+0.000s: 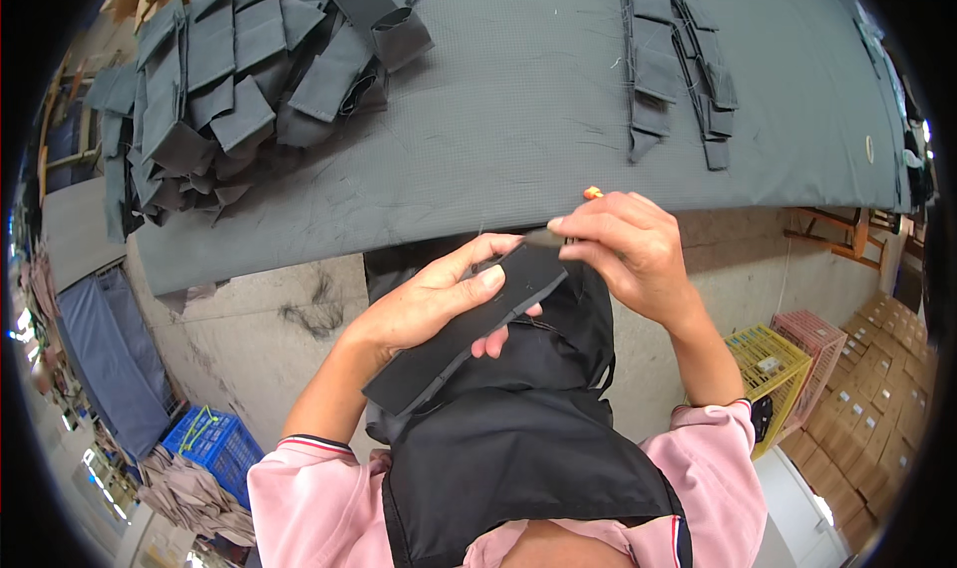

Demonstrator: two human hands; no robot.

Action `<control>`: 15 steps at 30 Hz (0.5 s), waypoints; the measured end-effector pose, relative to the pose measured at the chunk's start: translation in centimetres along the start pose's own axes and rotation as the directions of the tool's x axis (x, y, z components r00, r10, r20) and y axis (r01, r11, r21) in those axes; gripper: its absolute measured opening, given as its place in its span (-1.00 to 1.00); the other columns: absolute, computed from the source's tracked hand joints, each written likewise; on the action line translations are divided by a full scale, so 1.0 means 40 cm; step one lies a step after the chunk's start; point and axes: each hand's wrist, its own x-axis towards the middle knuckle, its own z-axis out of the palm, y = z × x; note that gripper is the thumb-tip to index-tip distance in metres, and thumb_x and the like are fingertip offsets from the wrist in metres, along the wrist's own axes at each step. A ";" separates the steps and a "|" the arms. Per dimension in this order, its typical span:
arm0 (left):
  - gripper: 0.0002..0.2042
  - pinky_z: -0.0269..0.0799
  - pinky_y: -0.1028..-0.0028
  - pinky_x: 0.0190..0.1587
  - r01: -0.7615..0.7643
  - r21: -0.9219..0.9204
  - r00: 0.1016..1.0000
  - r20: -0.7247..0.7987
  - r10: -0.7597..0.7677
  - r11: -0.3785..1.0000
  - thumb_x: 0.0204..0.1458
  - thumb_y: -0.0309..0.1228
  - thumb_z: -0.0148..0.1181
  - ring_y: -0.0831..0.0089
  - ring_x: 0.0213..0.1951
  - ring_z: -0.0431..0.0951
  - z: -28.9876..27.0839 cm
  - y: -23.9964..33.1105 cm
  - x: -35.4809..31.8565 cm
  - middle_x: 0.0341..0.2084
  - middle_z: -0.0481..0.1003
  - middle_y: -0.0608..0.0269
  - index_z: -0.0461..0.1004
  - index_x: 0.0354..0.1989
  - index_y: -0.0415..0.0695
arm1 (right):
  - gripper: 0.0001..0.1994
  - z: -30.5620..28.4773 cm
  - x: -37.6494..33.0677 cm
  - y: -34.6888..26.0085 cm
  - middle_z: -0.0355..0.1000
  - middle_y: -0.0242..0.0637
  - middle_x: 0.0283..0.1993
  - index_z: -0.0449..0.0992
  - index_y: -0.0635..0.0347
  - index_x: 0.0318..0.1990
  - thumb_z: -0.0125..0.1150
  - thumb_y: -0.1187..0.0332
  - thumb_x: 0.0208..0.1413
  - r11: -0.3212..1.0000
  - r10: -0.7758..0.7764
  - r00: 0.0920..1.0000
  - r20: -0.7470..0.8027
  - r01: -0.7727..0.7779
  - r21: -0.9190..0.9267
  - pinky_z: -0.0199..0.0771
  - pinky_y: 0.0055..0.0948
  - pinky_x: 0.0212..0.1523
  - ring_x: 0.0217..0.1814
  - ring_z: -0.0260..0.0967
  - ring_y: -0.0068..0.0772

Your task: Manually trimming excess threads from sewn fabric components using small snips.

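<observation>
The left hand [434, 304] grips a black fabric strip [469, 329]. The right hand [628, 244] pinches small snips [558, 235] at the strip's far end, near the grey table [518, 120].

Our forearms bare, pink sleeves pushed up. Our left hand [429, 304] palm down, fingers extended, thumb pressed forward. Our right hand [623, 249] curled, fingertips in pinching grip, wrist bent.

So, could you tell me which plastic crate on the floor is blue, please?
The blue plastic crate at lower left, beside the person's left arm; the yellow crate and pink crate stand at right.
</observation>
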 end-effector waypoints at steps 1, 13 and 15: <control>-0.54 0.39 0.56 -0.45 -0.027 0.022 0.999 -0.029 0.028 0.999 0.23 -0.18 -0.09 0.52 -0.49 0.47 -0.003 -0.006 0.003 -0.20 0.46 0.12 0.12 0.22 -0.15 | -0.78 0.003 0.003 -0.003 0.47 -0.34 -0.44 0.57 0.17 -0.31 0.35 0.49 -0.23 1.000 -0.003 1.000 -0.001 0.003 -0.001 0.35 -0.44 -0.41 -0.43 0.42 -0.36; -0.42 0.30 0.23 -0.11 0.076 0.997 0.455 -0.058 0.889 0.026 -0.26 -0.50 0.37 0.07 -0.19 0.38 0.016 -0.053 0.051 -0.12 0.34 0.03 0.24 0.01 -0.18 | -0.74 0.054 -0.035 -0.082 0.40 -0.26 -0.46 0.52 0.21 -0.24 0.28 0.59 -0.18 0.945 0.323 0.905 -0.276 -0.295 0.142 0.35 -0.50 -0.50 -0.50 0.39 -0.41; -0.40 0.30 0.23 -0.11 0.083 0.997 0.446 -0.046 0.894 0.010 -0.27 -0.49 0.37 0.07 -0.18 0.38 0.018 -0.053 0.055 -0.12 0.33 0.03 0.24 0.01 -0.17 | -0.75 0.075 -0.038 -0.068 0.40 -0.25 -0.46 0.52 0.21 -0.24 0.28 0.58 -0.17 0.958 0.280 0.921 -0.270 -0.286 0.021 0.35 -0.49 -0.50 -0.50 0.39 -0.38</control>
